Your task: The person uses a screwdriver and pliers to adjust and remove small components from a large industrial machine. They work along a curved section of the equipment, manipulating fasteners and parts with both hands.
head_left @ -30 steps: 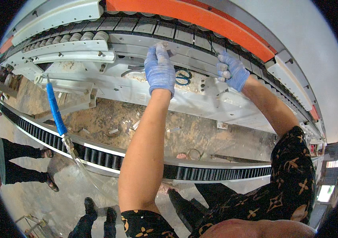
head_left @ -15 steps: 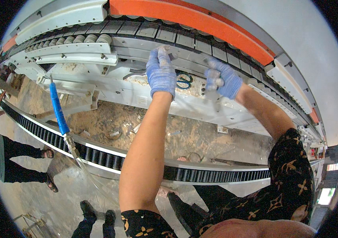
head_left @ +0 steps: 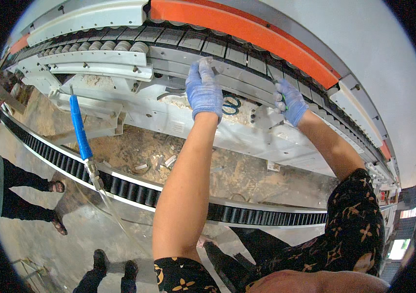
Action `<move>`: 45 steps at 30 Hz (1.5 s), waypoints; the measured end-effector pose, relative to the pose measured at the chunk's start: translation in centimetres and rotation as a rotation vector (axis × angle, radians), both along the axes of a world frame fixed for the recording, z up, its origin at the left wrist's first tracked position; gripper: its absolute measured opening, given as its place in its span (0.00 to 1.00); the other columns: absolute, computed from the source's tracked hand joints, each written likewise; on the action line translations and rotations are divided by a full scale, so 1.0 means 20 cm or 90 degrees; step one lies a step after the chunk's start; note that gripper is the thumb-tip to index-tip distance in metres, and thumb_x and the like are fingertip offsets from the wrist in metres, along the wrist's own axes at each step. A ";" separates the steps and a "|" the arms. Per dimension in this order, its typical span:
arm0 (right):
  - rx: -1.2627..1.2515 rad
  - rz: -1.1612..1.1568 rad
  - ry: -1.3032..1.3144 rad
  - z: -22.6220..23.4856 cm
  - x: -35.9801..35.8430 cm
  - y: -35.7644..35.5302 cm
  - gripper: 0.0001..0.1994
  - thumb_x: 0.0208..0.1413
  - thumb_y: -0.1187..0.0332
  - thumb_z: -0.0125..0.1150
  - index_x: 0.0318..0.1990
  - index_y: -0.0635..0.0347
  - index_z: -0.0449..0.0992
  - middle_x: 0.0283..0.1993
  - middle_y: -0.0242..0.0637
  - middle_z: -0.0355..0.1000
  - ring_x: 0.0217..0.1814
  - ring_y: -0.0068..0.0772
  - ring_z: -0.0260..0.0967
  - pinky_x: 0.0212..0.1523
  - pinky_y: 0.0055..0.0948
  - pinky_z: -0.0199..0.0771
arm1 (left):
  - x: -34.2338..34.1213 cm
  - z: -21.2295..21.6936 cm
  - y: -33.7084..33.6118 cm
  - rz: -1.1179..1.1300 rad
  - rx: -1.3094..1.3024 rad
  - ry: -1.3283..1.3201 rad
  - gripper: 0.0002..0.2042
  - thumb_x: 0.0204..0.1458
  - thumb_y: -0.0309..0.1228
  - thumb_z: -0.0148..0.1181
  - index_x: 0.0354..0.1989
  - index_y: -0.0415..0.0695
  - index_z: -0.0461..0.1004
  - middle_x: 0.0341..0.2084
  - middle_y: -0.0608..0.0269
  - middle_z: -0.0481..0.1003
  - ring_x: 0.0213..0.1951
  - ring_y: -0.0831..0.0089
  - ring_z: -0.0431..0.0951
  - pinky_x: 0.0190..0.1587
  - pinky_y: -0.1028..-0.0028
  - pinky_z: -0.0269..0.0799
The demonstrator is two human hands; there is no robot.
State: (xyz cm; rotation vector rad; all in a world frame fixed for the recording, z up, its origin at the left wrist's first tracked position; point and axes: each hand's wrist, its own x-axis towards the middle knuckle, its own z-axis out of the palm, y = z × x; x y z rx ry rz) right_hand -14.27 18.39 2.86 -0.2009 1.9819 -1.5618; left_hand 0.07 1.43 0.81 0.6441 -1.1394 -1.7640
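A: What is lying left of the scissors (head_left: 231, 104)?

B: A blue air gun (head_left: 80, 128) is leaning on the white machine frame (head_left: 178, 122), its clear hose trailing down.

A: And the hands?

B: The left hand (head_left: 204, 91), gloved, is clenching a small metal part just left of the scissors. The right hand (head_left: 291, 101) is pressing on the roller track (head_left: 247, 61) right of them; I cannot tell its grip.

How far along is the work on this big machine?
Done: nothing clearly finished; sawdust lies inside the open frame. In hand: the gloved left hand and right hand press on the grey track rail, scissors just below. Left: the blue air hose hangs unused; what remains is unclear.
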 end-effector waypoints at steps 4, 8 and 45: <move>0.015 0.015 0.010 0.01 0.02 -0.03 0.18 0.58 0.64 0.44 0.57 0.45 0.61 0.20 0.26 0.60 0.13 0.20 0.53 0.14 0.27 0.62 | 0.00 -0.02 -0.01 0.002 -0.054 -0.039 0.15 0.59 0.37 0.41 0.40 0.40 0.71 0.28 0.61 0.72 0.31 0.74 0.69 0.38 0.74 0.65; 0.026 0.029 0.056 -0.03 0.04 -0.07 0.18 0.58 0.66 0.45 0.57 0.48 0.61 0.21 0.28 0.62 0.16 0.20 0.55 0.15 0.24 0.61 | -0.01 -0.02 0.00 -0.023 0.022 -0.005 0.15 0.59 0.38 0.41 0.40 0.41 0.72 0.27 0.61 0.72 0.30 0.74 0.70 0.37 0.73 0.66; -0.137 0.093 -0.312 0.13 0.01 -0.16 0.06 0.59 0.63 0.44 0.29 0.44 0.61 0.14 0.19 0.53 0.11 0.16 0.49 0.18 0.24 0.54 | -0.06 -0.03 0.07 -0.053 -0.013 -0.012 0.16 0.58 0.38 0.41 0.39 0.40 0.72 0.27 0.59 0.73 0.30 0.73 0.72 0.37 0.72 0.67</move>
